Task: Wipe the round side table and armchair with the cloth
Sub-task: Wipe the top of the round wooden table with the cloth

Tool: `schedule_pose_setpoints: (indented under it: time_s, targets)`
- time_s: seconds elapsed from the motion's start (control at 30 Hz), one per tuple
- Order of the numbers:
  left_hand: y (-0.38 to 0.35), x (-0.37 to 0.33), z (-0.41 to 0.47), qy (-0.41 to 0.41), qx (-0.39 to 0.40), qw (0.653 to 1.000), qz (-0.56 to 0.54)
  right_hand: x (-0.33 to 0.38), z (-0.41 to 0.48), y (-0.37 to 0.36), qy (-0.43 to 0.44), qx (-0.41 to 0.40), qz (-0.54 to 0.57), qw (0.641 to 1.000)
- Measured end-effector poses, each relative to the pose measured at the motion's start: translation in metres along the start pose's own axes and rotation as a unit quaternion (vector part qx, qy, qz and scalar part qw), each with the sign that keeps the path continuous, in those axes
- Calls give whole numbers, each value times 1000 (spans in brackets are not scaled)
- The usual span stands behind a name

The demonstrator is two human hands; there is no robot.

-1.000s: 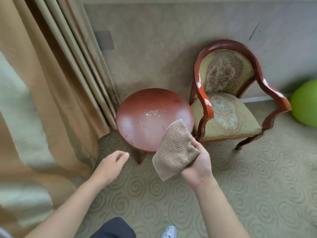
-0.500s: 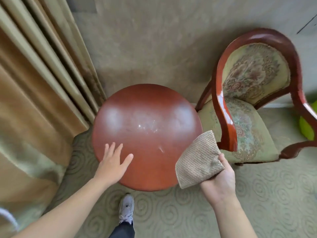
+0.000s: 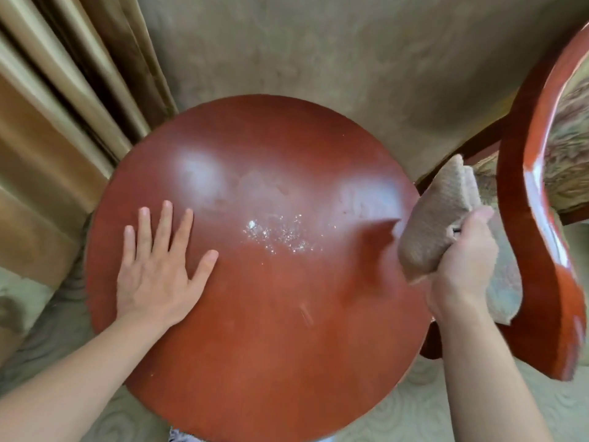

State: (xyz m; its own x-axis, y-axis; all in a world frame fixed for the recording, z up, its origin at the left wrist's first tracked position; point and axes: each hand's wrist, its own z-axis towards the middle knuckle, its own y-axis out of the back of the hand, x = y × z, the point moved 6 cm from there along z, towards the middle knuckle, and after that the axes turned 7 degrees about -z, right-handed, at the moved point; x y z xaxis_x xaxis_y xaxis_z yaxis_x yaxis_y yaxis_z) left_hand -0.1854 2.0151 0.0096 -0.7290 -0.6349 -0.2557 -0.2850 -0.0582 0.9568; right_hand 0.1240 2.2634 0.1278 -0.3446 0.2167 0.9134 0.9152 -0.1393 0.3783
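Observation:
The round side table (image 3: 255, 330) has a glossy red-brown top and fills the middle of the head view. White crumbs (image 3: 277, 232) and dull smears lie near its centre. My left hand (image 3: 156, 266) rests flat on the top's left part, fingers spread. My right hand (image 3: 462, 266) grips a folded beige waffle-weave cloth (image 3: 436, 218) just above the table's right edge. The armchair (image 3: 541, 218), red wood with floral upholstery, stands right beside the table; only its near arm and part of its seat show.
Gold curtains (image 3: 63, 106) hang at the left, close to the table's edge. A beige wall (image 3: 318, 52) runs behind the table. Patterned carpet (image 3: 414, 416) shows below.
The view has moved in close above the table. My left hand has come down flat on the tabletop. My right hand has brought the cloth up to the table's right edge.

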Motion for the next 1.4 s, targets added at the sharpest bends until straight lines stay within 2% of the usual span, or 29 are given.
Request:
schedule_pose_setpoints:
  time_s: [0.07,0.1,0.17,0.2,0.27,0.3,0.47,0.67,1.03,1.1,1.27,1.4]
  targets:
    - [-3,1,2,-4,-1,1000,11,8,6,-25,126,3,-118,985]
    - [-3,2,3,-3,-3,1000,15,4,4,-42,159,32,-150,975]
    - [-4,3,3,-5,-8,1000,17,-19,-5,-79,151,138,-211,956]
    - [-4,3,3,-7,-14,1000,17,-36,-9,-94,132,185,-264,937]
    - [-5,4,4,-12,-23,999,21,-63,-13,-109,120,228,-382,887]
    - [-5,5,4,-13,-25,999,23,-68,-13,-112,124,239,-390,881]
    - [-7,3,6,-14,-23,999,27,-66,-7,-110,76,252,-317,911]
    - [-3,-1,4,-10,-5,999,40,-63,-38,-132,164,305,-383,857]
    - [-1,0,2,-11,12,999,27,-68,-168,-177,254,411,-427,764]
    - [0,0,2,-12,16,1000,22,-72,-178,-170,260,413,-437,756]
    - [1,0,3,-13,22,1000,13,-84,-185,-146,298,383,-513,708]
    - [2,0,3,-12,27,1000,7,-80,-178,-157,298,355,-534,707]
